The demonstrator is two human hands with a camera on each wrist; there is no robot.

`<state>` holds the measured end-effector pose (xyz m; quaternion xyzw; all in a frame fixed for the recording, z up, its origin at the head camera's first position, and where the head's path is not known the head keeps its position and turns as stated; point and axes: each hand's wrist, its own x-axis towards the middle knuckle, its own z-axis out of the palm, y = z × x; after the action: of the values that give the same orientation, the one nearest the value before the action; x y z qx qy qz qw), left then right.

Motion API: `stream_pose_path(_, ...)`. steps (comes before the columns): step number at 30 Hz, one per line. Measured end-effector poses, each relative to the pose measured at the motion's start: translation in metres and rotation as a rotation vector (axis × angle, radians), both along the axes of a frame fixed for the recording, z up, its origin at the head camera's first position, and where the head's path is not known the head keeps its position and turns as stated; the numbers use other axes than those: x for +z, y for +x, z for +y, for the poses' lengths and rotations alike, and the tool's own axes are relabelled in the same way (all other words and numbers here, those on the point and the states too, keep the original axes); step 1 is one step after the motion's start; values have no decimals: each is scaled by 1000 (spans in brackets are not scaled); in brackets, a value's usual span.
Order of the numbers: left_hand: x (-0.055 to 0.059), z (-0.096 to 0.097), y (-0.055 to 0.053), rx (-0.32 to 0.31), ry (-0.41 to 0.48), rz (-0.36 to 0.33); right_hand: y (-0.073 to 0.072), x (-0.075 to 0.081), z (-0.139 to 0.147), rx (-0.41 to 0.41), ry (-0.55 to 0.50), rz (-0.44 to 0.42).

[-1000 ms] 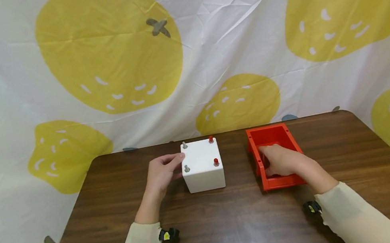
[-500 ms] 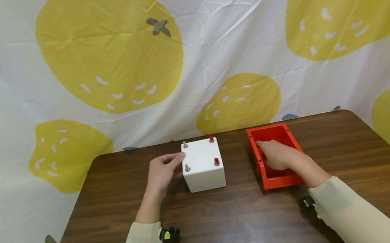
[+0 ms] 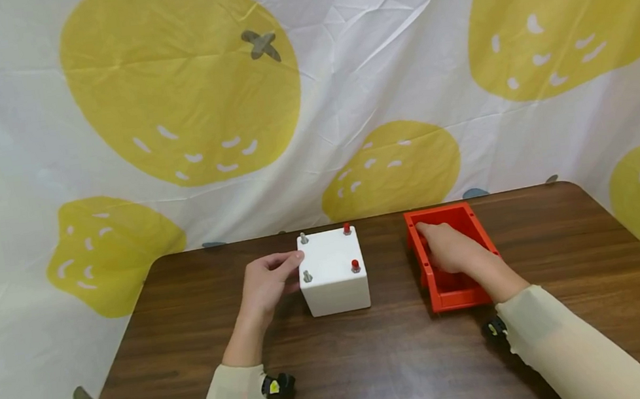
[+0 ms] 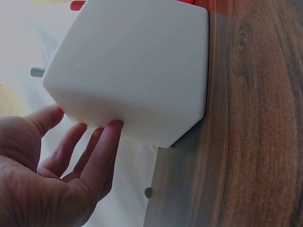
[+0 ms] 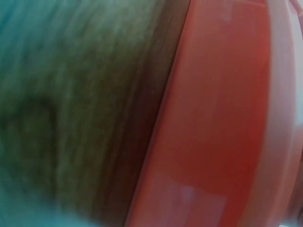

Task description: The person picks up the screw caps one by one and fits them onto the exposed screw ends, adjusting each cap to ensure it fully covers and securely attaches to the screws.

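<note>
A white box (image 3: 333, 277) stands on the table with two bare threaded metal studs (image 3: 308, 276) on the left of its top and two red-tipped ones (image 3: 355, 265) on the right. My left hand (image 3: 270, 281) touches the box's left side, thumb at the top edge. In the left wrist view the same hand (image 4: 66, 170) has its fingers extended, their tips against the white face. To the right, my right hand (image 3: 450, 247) reaches into a red bin (image 3: 466, 299). Its fingers are largely hidden inside, so I cannot tell whether they hold anything.
Both things sit on a dark wood-grain table (image 3: 374, 364). A white curtain with yellow fruit prints (image 3: 182, 83) hangs behind the far edge. The right wrist view is filled by the bin's red outer wall (image 5: 213, 113) and blurred table.
My right hand has moved deeper into the red bin, toward its far left corner. The left hand and the white box have stayed in place.
</note>
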<state>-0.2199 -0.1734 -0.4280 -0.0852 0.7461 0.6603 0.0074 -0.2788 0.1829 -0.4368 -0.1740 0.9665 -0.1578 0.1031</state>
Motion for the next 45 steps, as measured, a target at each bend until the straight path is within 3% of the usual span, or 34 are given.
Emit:
stream_pose_path(16,-1,0,-1,1,-13,3,-1,1,-1,36,-85,84)
stream_pose_path(35,-2,0,0,-1,11,2,-2,3,-2,-3,-67,16)
stream_pose_path(45,-1,0,0,-1,5,-5,-4,1,-1,18,-54,44)
